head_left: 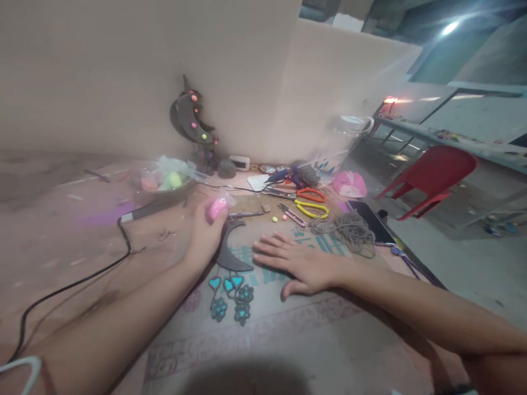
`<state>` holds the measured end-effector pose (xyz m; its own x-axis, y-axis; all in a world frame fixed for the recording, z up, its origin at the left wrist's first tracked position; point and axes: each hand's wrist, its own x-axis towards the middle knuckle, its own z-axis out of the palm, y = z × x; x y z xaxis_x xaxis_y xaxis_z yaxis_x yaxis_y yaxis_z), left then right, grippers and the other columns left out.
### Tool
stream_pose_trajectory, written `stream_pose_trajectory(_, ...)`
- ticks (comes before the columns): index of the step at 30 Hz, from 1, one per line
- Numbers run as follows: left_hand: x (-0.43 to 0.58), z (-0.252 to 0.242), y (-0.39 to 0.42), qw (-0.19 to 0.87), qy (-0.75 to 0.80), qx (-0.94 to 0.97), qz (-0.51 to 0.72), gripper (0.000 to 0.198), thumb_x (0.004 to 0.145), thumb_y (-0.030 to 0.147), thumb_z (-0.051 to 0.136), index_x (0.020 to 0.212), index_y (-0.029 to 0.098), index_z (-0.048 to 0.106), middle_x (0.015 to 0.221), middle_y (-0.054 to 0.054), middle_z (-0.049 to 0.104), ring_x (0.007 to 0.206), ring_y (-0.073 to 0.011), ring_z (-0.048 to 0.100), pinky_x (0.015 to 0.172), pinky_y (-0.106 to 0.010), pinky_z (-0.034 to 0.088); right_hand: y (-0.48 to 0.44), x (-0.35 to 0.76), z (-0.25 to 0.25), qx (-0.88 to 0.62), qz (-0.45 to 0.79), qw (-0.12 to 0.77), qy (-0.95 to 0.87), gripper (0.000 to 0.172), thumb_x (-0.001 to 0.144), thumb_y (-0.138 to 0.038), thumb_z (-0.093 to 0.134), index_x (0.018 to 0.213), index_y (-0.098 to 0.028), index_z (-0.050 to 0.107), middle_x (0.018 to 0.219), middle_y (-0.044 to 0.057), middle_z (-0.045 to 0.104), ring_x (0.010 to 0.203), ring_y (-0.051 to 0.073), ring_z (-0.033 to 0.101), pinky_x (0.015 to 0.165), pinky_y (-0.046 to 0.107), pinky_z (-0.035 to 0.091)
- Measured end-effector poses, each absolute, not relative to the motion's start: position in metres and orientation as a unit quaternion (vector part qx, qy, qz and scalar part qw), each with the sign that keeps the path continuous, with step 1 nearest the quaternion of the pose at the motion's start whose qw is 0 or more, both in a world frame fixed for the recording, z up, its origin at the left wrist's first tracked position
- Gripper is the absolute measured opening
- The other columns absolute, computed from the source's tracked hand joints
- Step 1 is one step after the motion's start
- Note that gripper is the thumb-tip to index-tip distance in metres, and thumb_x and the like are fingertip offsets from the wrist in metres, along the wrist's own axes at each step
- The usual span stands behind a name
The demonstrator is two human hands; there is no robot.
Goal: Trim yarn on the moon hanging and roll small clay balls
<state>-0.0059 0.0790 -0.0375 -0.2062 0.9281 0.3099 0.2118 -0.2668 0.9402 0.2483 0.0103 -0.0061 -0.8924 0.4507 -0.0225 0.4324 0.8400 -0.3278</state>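
My left hand [205, 230] is closed round a bright pink lump [218, 207] in clear plastic wrap, just above the table. Below it lies a dark crescent moon [231, 259], partly covered at its upper left by that hand. Turquoise heart charms [236, 282] and dark flower charms with turquoise centres [242, 313] dangle from the moon toward me. My right hand [302, 264] rests palm down on the printed sheet [288, 334], fingers stretched out, right of the moon. A small yellow ball [274, 219] and an orange ball [284, 218] sit beyond it.
Yellow-handled scissors [312, 209], orange-handled scissors [311, 195], thread snips [292, 215] and grey cord [354, 233] lie behind my right hand. A phone [370, 222] is at the right edge. A black cable [69, 291] crosses the left side. A decorated moon [187, 118] hangs on the wall.
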Motion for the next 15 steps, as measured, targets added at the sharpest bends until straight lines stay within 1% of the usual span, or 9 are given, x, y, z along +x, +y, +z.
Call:
stream_pose_trajectory(3, -0.006, -0.038, 0.08, 0.31, 0.521, 0.548, 0.576, 0.044, 0.085, 0.046, 0.064, 0.118, 0.018, 0.057, 0.119, -0.01, 0.062, 0.112, -0.0252, 0.058, 0.103, -0.041, 0.043, -0.009, 0.228, -0.008, -0.169, 0.161, 0.034, -0.972, 0.079, 0.094, -0.059, 0.053, 0.156, -0.017, 0.029, 0.164, 0.012, 0.024, 0.154, 0.028, 0.009, 0.124, 0.05, 0.003)
stream_pose_trajectory(6, -0.008, -0.04, 0.08, 0.312, 0.519, 0.545, 0.579, 0.045, 0.086, 0.046, 0.063, 0.12, 0.018, 0.056, 0.121, -0.01, 0.061, 0.115, -0.0251, 0.057, 0.105, -0.041, 0.041, 0.004, 0.197, -0.013, -0.124, 0.153, 0.054, -0.979, 0.072, 0.096, -0.058, 0.049, 0.154, -0.018, 0.034, 0.164, 0.011, 0.025, 0.154, 0.024, 0.009, 0.124, 0.048, 0.002)
stream_pose_trajectory(9, -0.01, -0.04, 0.079, 0.314, 0.522, 0.542, 0.579, 0.045, 0.086, 0.045, 0.063, 0.121, 0.017, 0.056, 0.12, -0.011, 0.062, 0.116, -0.0255, 0.056, 0.106, -0.042, 0.041, 0.033, 0.188, -0.015, -0.158, 0.168, 0.071, -0.97, 0.078, 0.096, -0.064, 0.04, 0.155, -0.014, 0.031, 0.164, 0.016, 0.021, 0.154, 0.027, 0.006, 0.123, 0.052, 0.0)
stream_pose_trajectory(11, -0.01, -0.039, 0.079, 0.321, 0.518, 0.539, 0.581, 0.045, 0.085, 0.044, 0.063, 0.12, 0.017, 0.056, 0.12, -0.011, 0.062, 0.115, -0.0257, 0.057, 0.105, -0.042, 0.043, 0.047, 0.2, -0.01, -0.196, 0.188, 0.106, -0.957, 0.083, 0.096, -0.069, 0.03, 0.156, -0.012, 0.027, 0.164, 0.019, 0.02, 0.154, 0.029, 0.007, 0.123, 0.054, 0.002)
stream_pose_trajectory(13, -0.01, -0.038, 0.078, 0.328, 0.519, 0.538, 0.577, 0.046, 0.085, 0.044, 0.064, 0.121, 0.017, 0.057, 0.121, -0.011, 0.062, 0.114, -0.0256, 0.058, 0.104, -0.042, 0.043, 0.051, 0.22, -0.003, -0.239, 0.211, 0.174, -0.932, 0.079, 0.097, -0.069, 0.021, 0.157, -0.017, 0.025, 0.163, 0.017, 0.026, 0.153, 0.026, 0.014, 0.123, 0.053, 0.008)
stream_pose_trajectory(15, -0.009, -0.037, 0.078, 0.324, 0.527, 0.544, 0.568, 0.047, 0.085, 0.045, 0.065, 0.122, 0.017, 0.057, 0.122, -0.01, 0.062, 0.115, -0.0255, 0.058, 0.105, -0.042, 0.042, 0.047, 0.242, 0.005, -0.289, 0.218, 0.238, -0.901, 0.069, 0.099, -0.064, 0.021, 0.154, -0.024, 0.032, 0.158, 0.013, 0.037, 0.151, 0.024, 0.025, 0.122, 0.052, 0.017)
